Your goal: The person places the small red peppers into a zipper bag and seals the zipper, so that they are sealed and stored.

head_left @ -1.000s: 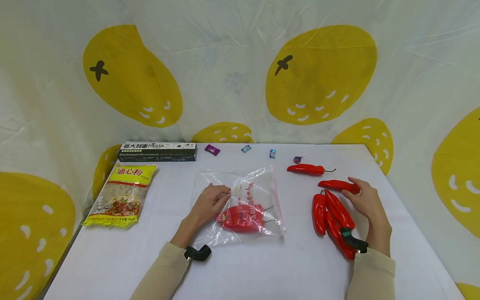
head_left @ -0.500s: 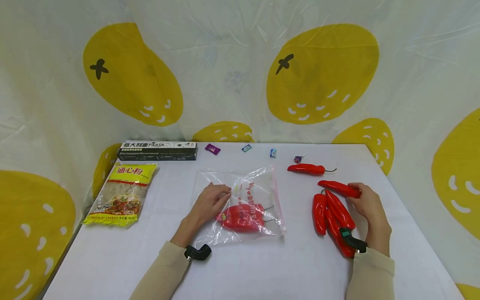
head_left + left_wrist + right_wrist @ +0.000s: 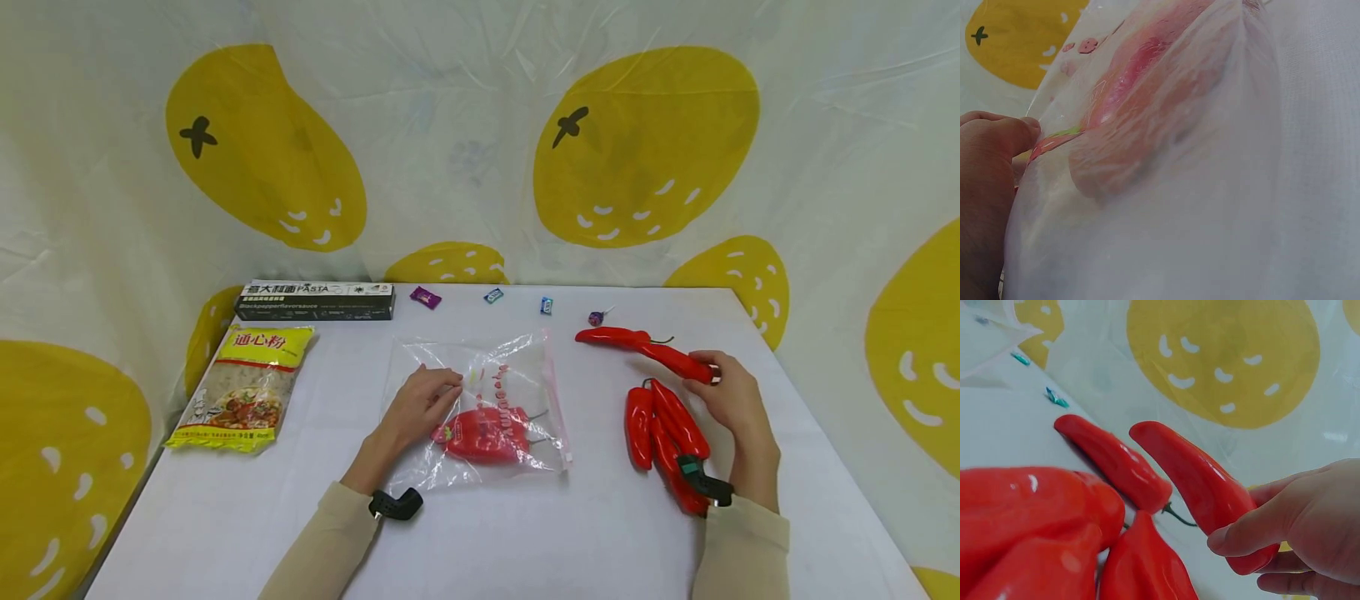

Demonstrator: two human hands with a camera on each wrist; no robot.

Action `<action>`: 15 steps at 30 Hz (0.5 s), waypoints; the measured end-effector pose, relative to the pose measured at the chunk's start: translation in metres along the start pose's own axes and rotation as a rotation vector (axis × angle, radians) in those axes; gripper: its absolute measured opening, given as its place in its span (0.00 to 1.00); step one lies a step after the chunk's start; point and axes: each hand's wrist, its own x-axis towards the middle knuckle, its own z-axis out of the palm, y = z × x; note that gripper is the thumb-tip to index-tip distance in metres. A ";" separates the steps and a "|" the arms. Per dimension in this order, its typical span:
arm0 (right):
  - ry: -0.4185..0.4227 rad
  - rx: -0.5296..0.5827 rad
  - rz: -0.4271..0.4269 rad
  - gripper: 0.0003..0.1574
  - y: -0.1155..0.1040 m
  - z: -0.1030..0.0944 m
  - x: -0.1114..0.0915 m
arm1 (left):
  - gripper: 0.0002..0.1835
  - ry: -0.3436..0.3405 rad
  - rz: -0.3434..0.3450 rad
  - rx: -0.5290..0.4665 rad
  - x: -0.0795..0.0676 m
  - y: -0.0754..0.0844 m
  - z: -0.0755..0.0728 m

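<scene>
My right hand [image 3: 731, 396] pinches the thick end of a red chili pepper [image 3: 1194, 478] between thumb and fingers. This pepper is raised, its tip pointing away and to the left. Behind it a second red pepper [image 3: 1116, 462] with a green stem lies on the table. Several more red peppers [image 3: 675, 417] are grouped below my right hand. On the left, my left hand [image 3: 420, 404] rests on a clear zip bag [image 3: 420, 358] with its fingers loosely bent. Red peppers [image 3: 487, 437] lie inside that bag, stems toward its pink zip edge.
A pasta box [image 3: 315, 302] and a yellow-topped pasta packet [image 3: 243, 387] stand at the left. Along the back lie a purple wrapped candy [image 3: 425, 297], two small blue-green candies [image 3: 492, 296] and a lollipop [image 3: 597, 317]. A patterned curtain [image 3: 450, 125] hangs behind the table.
My right hand has taken hold of the thick end of the pepper and lifted it, swinging its tip up near the back pepper. The left hand and bag have stayed put.
</scene>
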 end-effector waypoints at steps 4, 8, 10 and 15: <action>-0.018 0.006 -0.015 0.38 -0.015 0.001 -0.002 | 0.11 -0.002 -0.007 0.003 0.000 0.000 0.000; -0.044 0.003 -0.053 0.38 -0.026 0.004 -0.004 | 0.11 -0.005 -0.012 0.001 0.000 0.001 -0.001; -0.055 0.009 -0.070 0.38 -0.032 0.006 -0.004 | 0.11 -0.006 -0.015 0.002 0.000 0.002 -0.002; -0.082 0.014 -0.105 0.40 -0.047 0.010 -0.006 | 0.10 -0.003 -0.013 0.006 0.000 0.002 -0.002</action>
